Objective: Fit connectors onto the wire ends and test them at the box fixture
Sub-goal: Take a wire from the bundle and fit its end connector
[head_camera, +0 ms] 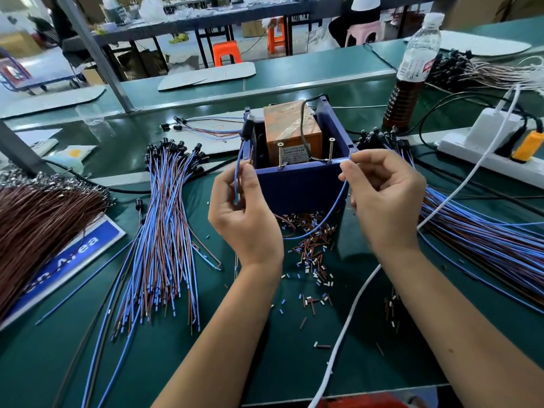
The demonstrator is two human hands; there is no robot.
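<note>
Centre of frame: blue box fixture (303, 184) stands on the green worktop (294, 343); an orange taped block (290, 125) sits inside it, and two upright screws (332, 150) rise at its near wall

Left hand (244, 219), left of centre: grip pinching a blue wire (323, 222) between thumb and fingers. The wire rises from the hand to a black connector (246, 126) at the box's upper left corner. I cannot tell whether that connector is seated on the box or only held against it

Right hand (382, 198), right of centre: grip pinching what looks like the other end of the same wire, the tip just beside the box's right corner, near the right screw. Contact with the screw cannot be told. Between the hands the wire sags in a loop in front of the box

Other stock: bundle of blue and brown wires with black connectors (164, 231) at left of the box; a second such bundle (485, 240) at right; brown wire heap (38, 225) at far left; cut insulation bits (312, 254) strewn below the box; power strip (488, 148) and bottle (412, 72) at upper right

Judgement on handling: the wire is light and limp and will not hold a shape, so each end needs its own pinch. Hold close behind the tip, on the insulation, to steer it. The bare tip is probably fine and easily bent, so press lightly. The connector body looks the stiffest part and the better place to push

Judged step: testing one wire at the fixture
</note>
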